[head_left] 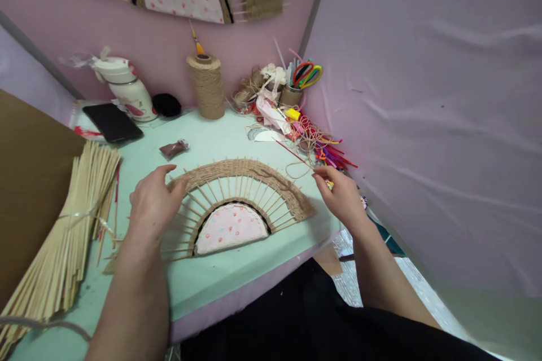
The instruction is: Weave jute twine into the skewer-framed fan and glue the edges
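Observation:
A half-round woven fan piece (245, 192) lies on the pale green table (220, 141). It has a pink spotted centre (231, 228), wooden spokes and an outer band of jute twine. My left hand (152, 203) rests on its left end, fingers curved over the band. My right hand (339, 192) hovers just past the piece's right end, fingers pinched on a strand of jute twine (302, 161) that runs back toward the clutter.
A bundle of thin wooden sticks (68, 242) lies at left beside brown board (29, 180). At the back stand a twine spool (207, 87), a white bottle (127, 87), a black phone (112, 122), a small wrapped packet (173, 148), and a heap of coloured craft cords (322, 144).

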`<state>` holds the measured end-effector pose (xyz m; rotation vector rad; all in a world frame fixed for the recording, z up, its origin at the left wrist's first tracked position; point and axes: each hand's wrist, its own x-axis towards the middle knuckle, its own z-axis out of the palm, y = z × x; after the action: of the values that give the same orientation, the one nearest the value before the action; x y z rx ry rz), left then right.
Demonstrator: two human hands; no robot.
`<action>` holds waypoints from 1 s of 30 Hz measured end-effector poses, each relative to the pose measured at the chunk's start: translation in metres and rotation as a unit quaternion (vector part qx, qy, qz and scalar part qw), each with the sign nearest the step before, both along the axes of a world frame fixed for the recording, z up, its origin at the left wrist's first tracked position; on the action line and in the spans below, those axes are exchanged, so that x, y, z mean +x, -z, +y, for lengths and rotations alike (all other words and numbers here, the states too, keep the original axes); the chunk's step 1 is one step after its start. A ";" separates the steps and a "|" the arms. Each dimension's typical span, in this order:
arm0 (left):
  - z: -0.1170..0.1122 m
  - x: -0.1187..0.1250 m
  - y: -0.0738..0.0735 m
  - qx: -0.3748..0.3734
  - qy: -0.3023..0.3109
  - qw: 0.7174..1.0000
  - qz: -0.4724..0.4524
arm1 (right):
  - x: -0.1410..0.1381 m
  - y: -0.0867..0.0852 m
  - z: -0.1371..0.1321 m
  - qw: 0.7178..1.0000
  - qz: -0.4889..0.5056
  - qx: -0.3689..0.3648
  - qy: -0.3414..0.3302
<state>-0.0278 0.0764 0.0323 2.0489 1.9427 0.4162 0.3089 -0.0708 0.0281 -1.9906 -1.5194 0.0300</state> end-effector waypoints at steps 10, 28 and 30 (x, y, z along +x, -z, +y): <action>-0.006 0.000 -0.009 0.006 0.020 1.000 -0.009 | -0.006 -0.008 -0.015 0.966 -0.071 -0.248 0.017; 0.131 0.008 0.002 -0.020 0.024 0.999 -0.030 | -0.055 0.013 0.022 0.970 0.015 -0.160 -0.182; 0.135 0.001 0.009 -0.023 0.018 0.999 -0.031 | -0.067 0.011 0.033 0.968 0.029 -0.134 -0.212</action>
<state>-0.0269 0.2114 0.0235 2.0155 1.8593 0.4161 0.2418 -0.0376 0.0175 -1.7997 -1.9590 0.4898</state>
